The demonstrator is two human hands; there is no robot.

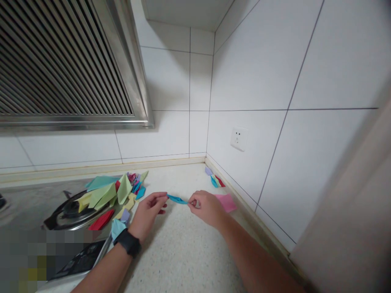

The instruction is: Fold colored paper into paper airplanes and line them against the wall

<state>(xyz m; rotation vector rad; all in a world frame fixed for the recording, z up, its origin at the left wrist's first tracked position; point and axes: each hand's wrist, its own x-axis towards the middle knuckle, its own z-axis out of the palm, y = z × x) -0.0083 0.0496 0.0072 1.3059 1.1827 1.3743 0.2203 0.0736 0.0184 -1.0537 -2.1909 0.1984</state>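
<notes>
A narrow blue folded paper (177, 199) is stretched between my two hands, above the speckled countertop (180, 252). My left hand (151, 209), with a black watch on the wrist, pinches its left end between thumb and fingers. At the other end, the fingertips of my right hand (206, 206) are closed on its tip. Just behind my right hand lies a pink paper sheet (226, 202), partly covered by that hand. Small folded papers in purple, blue and red (215, 180) rest by the right wall.
Left of my hands, a heap of coloured folded papers (105, 193) spreads over a gas burner (71, 213) and the counter. A metal range hood (134, 101) hangs above it. White tiled walls meet at the corner, with a socket (239, 138) on the right one.
</notes>
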